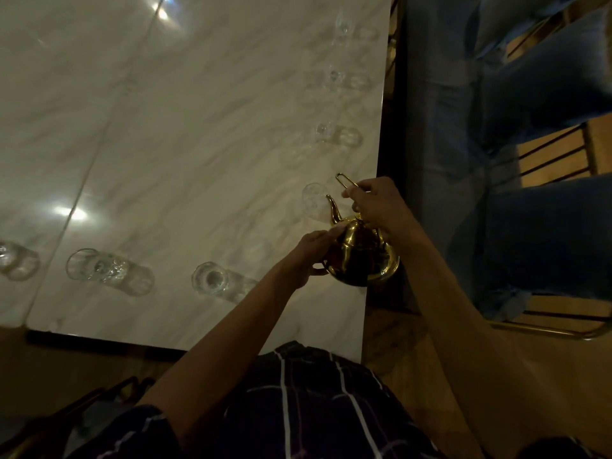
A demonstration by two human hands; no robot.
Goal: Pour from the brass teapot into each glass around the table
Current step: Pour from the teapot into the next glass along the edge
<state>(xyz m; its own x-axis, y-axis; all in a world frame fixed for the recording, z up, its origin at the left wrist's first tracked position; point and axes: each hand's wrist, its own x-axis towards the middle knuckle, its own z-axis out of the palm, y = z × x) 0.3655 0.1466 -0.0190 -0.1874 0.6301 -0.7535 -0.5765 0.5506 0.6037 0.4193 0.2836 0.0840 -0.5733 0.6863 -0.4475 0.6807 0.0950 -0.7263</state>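
Brass teapot [359, 256], right of centre: handle gripped by right hand [377, 207], body steadied by left hand [314, 253] fingers; spout at nearest glass [314, 200]. Next: tilt further.

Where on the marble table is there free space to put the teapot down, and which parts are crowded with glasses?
The wide middle of the marble table is bare, bordered by the right-edge row of glasses and the near-edge row. Both edges are crowded. The near right corner is taken: the right hand grips the handle, the left hand steadies the brass teapot by the nearest glass.

brass-gold teapot [361, 256], white veined marble table [198, 127]
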